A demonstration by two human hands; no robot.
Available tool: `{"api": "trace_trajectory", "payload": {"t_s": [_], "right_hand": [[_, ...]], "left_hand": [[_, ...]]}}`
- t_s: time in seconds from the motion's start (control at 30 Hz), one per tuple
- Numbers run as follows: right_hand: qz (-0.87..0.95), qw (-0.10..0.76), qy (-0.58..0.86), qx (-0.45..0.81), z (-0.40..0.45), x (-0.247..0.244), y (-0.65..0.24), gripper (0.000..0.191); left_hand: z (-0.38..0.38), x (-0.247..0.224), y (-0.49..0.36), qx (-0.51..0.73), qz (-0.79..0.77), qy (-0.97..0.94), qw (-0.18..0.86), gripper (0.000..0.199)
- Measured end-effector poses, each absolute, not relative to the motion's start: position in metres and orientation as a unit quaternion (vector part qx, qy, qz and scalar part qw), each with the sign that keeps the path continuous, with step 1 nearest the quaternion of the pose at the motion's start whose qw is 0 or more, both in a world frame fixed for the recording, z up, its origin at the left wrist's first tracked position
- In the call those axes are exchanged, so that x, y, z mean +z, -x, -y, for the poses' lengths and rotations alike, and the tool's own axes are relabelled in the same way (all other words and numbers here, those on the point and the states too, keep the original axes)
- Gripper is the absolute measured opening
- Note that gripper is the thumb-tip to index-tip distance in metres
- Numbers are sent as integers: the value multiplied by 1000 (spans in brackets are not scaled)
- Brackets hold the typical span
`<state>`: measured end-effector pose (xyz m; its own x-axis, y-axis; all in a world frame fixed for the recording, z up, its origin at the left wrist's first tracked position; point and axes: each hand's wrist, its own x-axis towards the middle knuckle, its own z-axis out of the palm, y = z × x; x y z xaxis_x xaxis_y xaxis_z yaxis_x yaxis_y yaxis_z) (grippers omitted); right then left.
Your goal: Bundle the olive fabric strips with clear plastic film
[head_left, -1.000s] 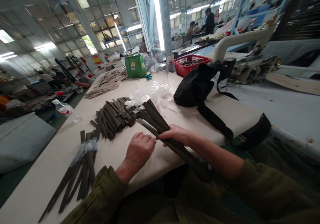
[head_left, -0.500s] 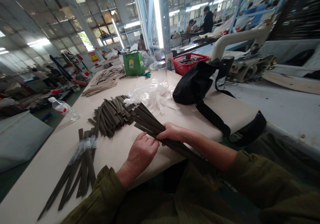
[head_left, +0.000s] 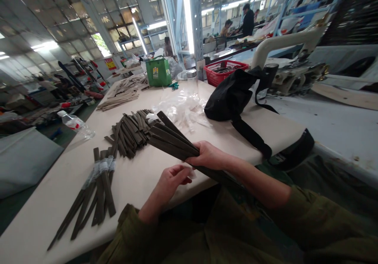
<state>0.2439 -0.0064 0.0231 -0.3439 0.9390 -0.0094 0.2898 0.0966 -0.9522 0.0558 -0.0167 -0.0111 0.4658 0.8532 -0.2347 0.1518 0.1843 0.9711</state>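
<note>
My right hand (head_left: 208, 156) is wrapped around a bundle of dark brown-grey strips (head_left: 174, 141), whose ends fan out up and to the left over the table. Just below it, my left hand (head_left: 174, 179) pinches a small piece of clear plastic strip (head_left: 191, 173) under the bundle; part of that piece is hidden. A loose heap of similar strips (head_left: 132, 134) lies beyond the bundle. To the left are strips bound with clear plastic (head_left: 102, 169). Behind my hands a pile of clear plastic strips (head_left: 183, 108) spreads over the table.
The pale table (head_left: 132, 201) also carries a plastic bottle (head_left: 76, 125), a green bag (head_left: 158, 72), a glass jar (head_left: 191, 81), a red basket (head_left: 215, 75) and a black bag (head_left: 226, 98). A sewing machine (head_left: 295, 75) stands at right. Other people work far behind.
My left hand has moved slightly down from the bundle, and clear plastic now shows at its fingertips. The bundle's strips have shifted up and left in my right hand.
</note>
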Motion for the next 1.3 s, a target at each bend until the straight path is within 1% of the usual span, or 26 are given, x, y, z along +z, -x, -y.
{"api": "trace_trajectory", "payload": {"t_s": [0.07,0.17,0.27,0.43,0.6,0.7,0.83,1.1,1.2,1.3], "right_hand": [[678,328,458,473,9,23,-243,5],[683,325,459,466,12,25,-243,6],[662,358,480,450,17,30,-247,6],[581,425,506,476,44,28,-260,18],[590,408,509,476,84,-2,-268,26],[602,396,502,479,99,-19,-264,28],[627,382,496,465,106,-27,-260,27],[705,356,546,281,108,-37,-261,17],[713,347,555,251,109,-42,-260,19],[708,346,558,259,108,-42,-257,20]], "left_hand": [[16,-11,-62,282,-417,-564,654,28],[16,-15,-67,301,-399,-553,666,24],[15,-17,-66,334,-411,-527,665,22],[2,-14,-60,469,-404,-392,681,25],[-9,-9,-56,546,-366,-300,691,29],[-10,-7,-58,549,-359,-296,695,30],[-8,-7,-60,540,-360,-299,700,31],[-7,-6,-58,527,-373,-310,698,32],[-5,-6,-57,525,-374,-313,697,31],[-3,-9,-57,521,-377,-329,692,28]]}}
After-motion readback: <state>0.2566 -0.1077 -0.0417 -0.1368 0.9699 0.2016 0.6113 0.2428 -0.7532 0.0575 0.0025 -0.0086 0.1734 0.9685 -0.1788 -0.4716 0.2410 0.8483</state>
